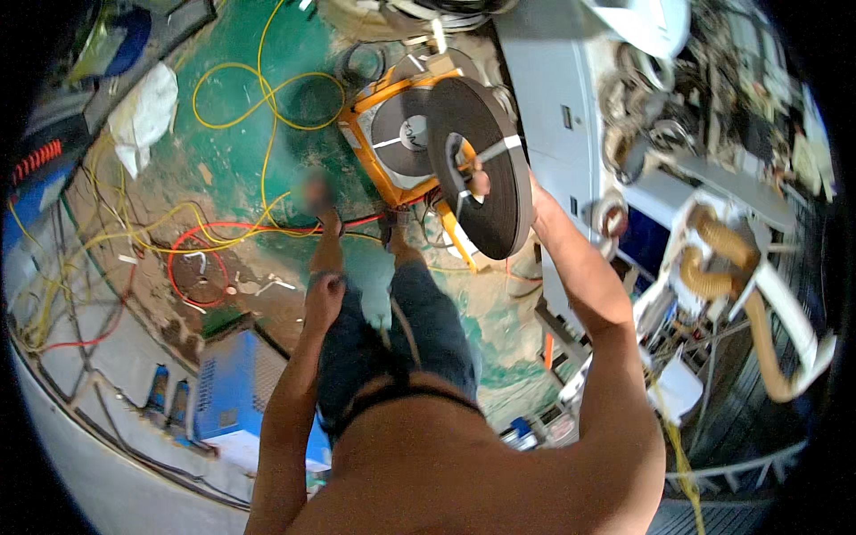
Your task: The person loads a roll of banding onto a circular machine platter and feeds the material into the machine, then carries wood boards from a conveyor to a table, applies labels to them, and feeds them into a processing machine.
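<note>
A large dark brown roll of edge banding (504,192), bound with pale tape strips, is tilted up in my right hand (481,184). My fingers reach through its centre hole, while the palm lies against the outer side. Just left of it, a similar flat dark roll (390,134) with a white label at its middle lies in an orange frame (367,167). The raised roll partly covers that frame. My left hand (326,296) hangs beside my left thigh with the fingers curled in, and nothing shows in it.
Yellow hose (267,165) loops over the green floor, with a red hose (171,259) nearer. Grey cabinets (557,107) stand to the right, below a cluttered surface with several rolls. A blue vented box (234,379) sits at the lower left. A white sack (145,116) lies far left.
</note>
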Action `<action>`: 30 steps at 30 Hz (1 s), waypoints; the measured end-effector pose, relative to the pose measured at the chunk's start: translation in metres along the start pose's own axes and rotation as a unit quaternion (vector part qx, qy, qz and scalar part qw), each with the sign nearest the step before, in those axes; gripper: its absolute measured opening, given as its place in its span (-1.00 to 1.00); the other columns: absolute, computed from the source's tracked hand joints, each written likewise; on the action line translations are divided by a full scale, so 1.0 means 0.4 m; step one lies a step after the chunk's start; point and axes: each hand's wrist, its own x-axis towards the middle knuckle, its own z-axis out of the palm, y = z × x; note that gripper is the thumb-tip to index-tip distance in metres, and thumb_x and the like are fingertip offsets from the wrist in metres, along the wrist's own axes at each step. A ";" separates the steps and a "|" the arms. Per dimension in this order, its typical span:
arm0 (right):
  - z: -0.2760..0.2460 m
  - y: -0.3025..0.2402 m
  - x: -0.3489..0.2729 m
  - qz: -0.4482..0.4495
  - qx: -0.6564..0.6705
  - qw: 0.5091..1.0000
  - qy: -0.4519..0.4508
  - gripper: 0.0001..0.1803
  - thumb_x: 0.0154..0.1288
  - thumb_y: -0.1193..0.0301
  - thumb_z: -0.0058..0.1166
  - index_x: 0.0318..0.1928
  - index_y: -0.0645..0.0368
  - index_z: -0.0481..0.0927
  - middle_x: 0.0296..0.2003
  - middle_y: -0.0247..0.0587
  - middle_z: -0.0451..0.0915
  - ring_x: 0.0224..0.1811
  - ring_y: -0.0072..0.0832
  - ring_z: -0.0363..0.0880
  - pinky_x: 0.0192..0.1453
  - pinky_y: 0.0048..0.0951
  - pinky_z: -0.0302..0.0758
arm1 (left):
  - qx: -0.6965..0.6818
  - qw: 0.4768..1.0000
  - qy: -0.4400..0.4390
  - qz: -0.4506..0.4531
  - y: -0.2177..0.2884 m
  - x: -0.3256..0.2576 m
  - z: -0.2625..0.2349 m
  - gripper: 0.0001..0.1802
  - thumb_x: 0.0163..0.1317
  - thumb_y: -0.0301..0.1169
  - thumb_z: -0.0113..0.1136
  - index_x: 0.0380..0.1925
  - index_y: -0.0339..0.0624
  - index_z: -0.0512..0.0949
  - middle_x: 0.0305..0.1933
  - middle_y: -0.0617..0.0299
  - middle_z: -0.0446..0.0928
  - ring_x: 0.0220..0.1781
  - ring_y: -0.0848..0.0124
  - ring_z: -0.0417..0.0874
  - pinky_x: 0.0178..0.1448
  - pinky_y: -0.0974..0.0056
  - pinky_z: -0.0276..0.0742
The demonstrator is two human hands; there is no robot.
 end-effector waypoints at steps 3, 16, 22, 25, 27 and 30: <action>0.248 -0.049 -0.167 0.027 0.147 0.989 -0.006 -0.62 0.42 0.15 -0.25 -0.27 0.22 0.45 -0.54 -0.29 0.40 -0.52 -0.51 0.38 -0.45 -0.58 0.37 | -0.321 0.935 -0.145 -0.044 0.019 0.143 -0.044 -0.54 0.27 -0.09 0.08 0.04 -0.16 0.44 0.02 0.09 0.51 0.01 0.22 0.53 -0.10 0.23 0.45; 0.312 -0.190 -0.534 -0.485 0.047 0.873 -0.007 -0.11 0.20 -0.25 -0.10 0.27 0.23 0.23 0.23 -0.02 0.31 0.25 -0.17 0.31 0.30 -0.07 0.28 | -0.576 0.796 -0.068 0.171 0.801 0.148 -0.657 -0.32 0.19 -0.11 0.24 0.17 -0.34 0.30 0.15 0.10 0.41 0.16 0.25 0.41 0.23 0.20 0.32; 0.259 -0.174 -0.311 -0.594 0.137 0.777 0.157 -0.07 0.00 0.00 0.32 0.29 0.17 0.19 0.17 -0.18 0.36 0.21 -0.26 0.33 0.29 -0.18 0.28 | -0.366 0.862 -0.051 0.346 0.971 0.220 -0.867 -0.46 0.27 -0.11 0.15 0.07 -0.31 0.40 -0.03 0.15 0.50 0.04 0.39 0.46 0.14 0.29 0.35; 0.290 -0.237 -0.275 -0.596 0.157 0.777 0.127 -0.17 0.09 0.00 0.23 0.27 0.14 0.24 0.20 -0.22 0.37 0.24 -0.27 0.32 0.31 -0.12 0.26 | -0.331 0.889 -0.074 0.308 1.037 0.298 -0.976 -0.48 0.35 -0.07 -0.01 0.08 -0.30 0.40 0.01 0.17 0.49 0.03 0.41 0.46 0.14 0.30 0.36; 0.349 -0.297 -0.270 -0.616 0.156 0.762 0.122 -0.22 0.15 0.03 0.19 0.26 0.18 0.25 0.19 -0.18 0.37 0.22 -0.27 0.35 0.29 -0.14 0.30 | -0.309 0.898 -0.071 0.306 1.120 0.349 -1.017 -0.46 0.38 -0.04 -0.07 0.09 -0.31 0.39 0.05 0.17 0.46 0.05 0.41 0.45 0.16 0.30 0.34; 0.407 -0.356 -0.254 -0.614 0.185 0.738 0.211 -0.34 0.26 0.08 0.09 0.23 0.23 0.27 0.13 -0.16 0.42 0.14 -0.28 0.43 0.19 -0.20 0.40 | -0.355 0.888 -0.129 0.262 1.217 0.426 -1.040 -0.41 0.39 0.00 -0.15 0.13 -0.32 0.36 0.12 0.16 0.41 0.10 0.39 0.43 0.21 0.29 0.31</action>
